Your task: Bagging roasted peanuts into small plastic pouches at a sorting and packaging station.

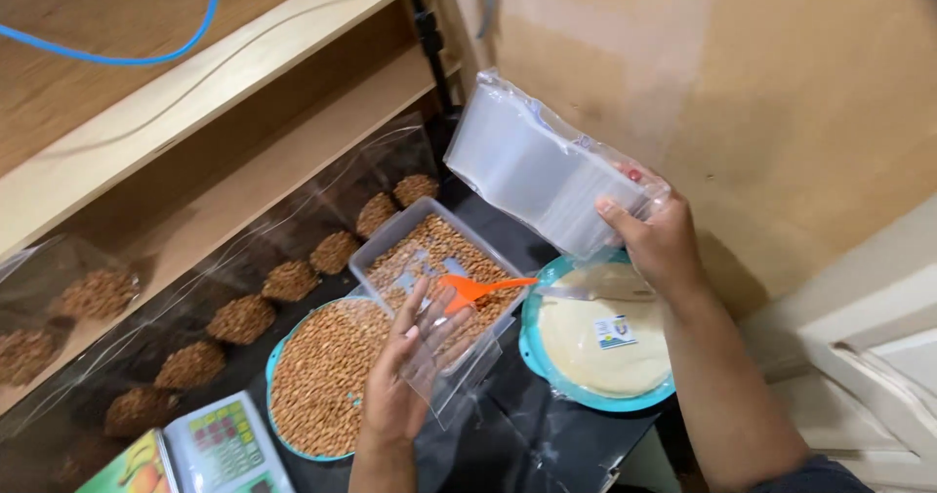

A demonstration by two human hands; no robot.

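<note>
My right hand (662, 244) grips a thick stack of clear plastic bags (539, 168) in a plastic wrapper, held up above the table. My left hand (405, 376) holds one small clear bag (457, 368) with its fingers spread around it, just over a clear rectangular tub of brown grain (390, 249). An orange plastic scoop (480, 286) lies in that tub beside my left fingers.
A teal bowl of grain (278, 364) sits left of my left hand. A teal plate (532, 351) under my right forearm holds a flat pale round pack. Several filled grain bags (290, 280) line the wooden shelf. A white scale (224, 446) stands at the bottom left.
</note>
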